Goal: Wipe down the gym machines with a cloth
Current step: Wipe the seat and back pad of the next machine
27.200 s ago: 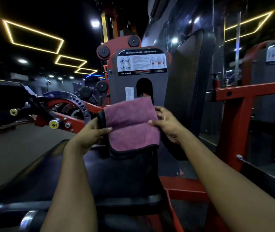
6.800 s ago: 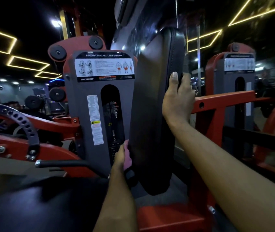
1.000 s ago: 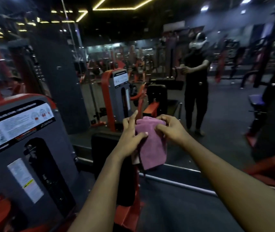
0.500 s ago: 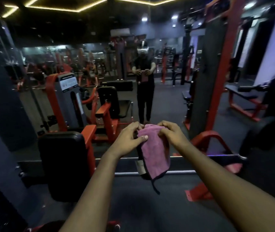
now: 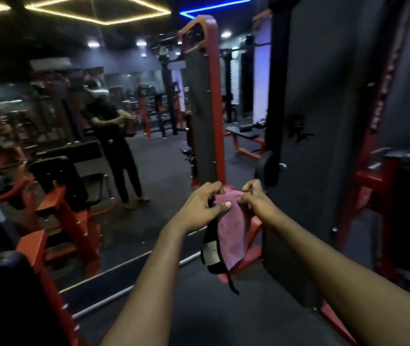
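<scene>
Head view: pink cloth point(image 5: 232, 231) is held up btwn both hands, touching no surface. Left hand point(image 5: 199, 208) grips its top edge, thumb across the front. Right hand point(image 5: 253, 198) pinches the other top corner w/ curled fingers. The rest hangs below both hands, prob. being refolded for a fresh side. Dark machine panel point(image 5: 323, 146) is just right of the right hand, likely next to wipe.

Dim gym — ceiling light strips point(image 5: 94, 11) glow, edges motion-blurred and warped.
</scene>
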